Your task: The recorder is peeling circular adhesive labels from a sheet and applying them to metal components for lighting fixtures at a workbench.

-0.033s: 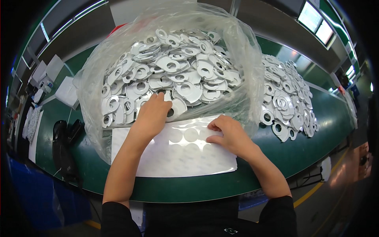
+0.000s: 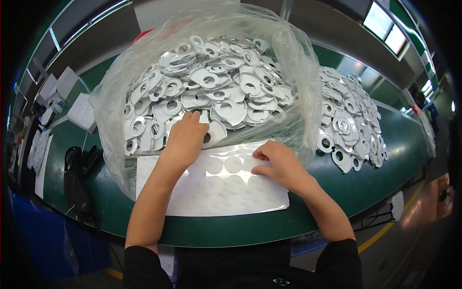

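My left hand (image 2: 189,138) reaches to the near edge of a heap of flat white plates with round holes (image 2: 231,111). Its fingers are bent around one of these plates, though the fingertips are partly lost among the parts. A glossy sheet of round clear stickers (image 2: 211,195) lies in front of me on the bench. My right hand (image 2: 281,166) rests over the sheet's upper right part, thumb and forefinger curled but apart, with no object visible between them. Two pale round stickers (image 2: 234,164) stand out on the sheet between my hands.
A large clear plastic bag (image 2: 293,53) surrounds the heap. More of the plates form a second pile (image 2: 353,125) on the right of the green bench (image 2: 211,231). At the left lie a black object (image 2: 77,180) and a white box-like item (image 2: 82,113).
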Motion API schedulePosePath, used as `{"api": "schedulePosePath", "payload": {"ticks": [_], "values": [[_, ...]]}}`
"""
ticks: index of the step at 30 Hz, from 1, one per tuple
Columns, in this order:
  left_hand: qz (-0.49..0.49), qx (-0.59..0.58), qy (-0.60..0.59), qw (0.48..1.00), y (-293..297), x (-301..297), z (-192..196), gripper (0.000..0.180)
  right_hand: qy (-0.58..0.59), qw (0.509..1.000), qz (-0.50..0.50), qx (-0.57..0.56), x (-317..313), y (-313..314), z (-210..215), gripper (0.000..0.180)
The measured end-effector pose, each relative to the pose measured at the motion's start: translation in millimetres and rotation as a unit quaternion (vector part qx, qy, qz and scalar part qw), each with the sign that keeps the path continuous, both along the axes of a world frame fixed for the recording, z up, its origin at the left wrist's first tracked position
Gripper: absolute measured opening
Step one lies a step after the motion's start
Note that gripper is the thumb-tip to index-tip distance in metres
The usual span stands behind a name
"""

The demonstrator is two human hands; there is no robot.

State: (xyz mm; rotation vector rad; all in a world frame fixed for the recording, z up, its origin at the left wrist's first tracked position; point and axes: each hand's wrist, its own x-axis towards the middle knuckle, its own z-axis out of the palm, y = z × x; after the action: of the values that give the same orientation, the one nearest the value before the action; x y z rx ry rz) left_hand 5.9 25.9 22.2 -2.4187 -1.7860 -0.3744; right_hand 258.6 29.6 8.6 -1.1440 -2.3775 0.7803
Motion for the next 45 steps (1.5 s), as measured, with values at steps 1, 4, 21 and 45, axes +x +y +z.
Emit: {"api": "schedulePosePath", "payload": {"ticks": [1, 4, 21, 45], "values": [[0.0, 0.0, 0.0, 1.0, 0, 0, 0, 0.011, -0.012, 1.0, 0.006, 0.022, -1, -1, 0, 0.027], [0.004, 0.017, 0.018, 1.0, 0, 0, -3, 0.012, -0.03, 0.999, 0.014, 0.033, -4, 1, 0, 0.028], [0.003, -0.272, -0.855, 0.441, 5, 49, 7, 0.035, -0.029, 0.998, 0.034, 0.047, -10, -9, 6, 0.027], [-0.09, -0.284, -0.918, 0.263, -1, 77, -37, 0.05, -0.004, 0.993, 0.121, 0.012, 14, 4, 31, 0.015]]}}
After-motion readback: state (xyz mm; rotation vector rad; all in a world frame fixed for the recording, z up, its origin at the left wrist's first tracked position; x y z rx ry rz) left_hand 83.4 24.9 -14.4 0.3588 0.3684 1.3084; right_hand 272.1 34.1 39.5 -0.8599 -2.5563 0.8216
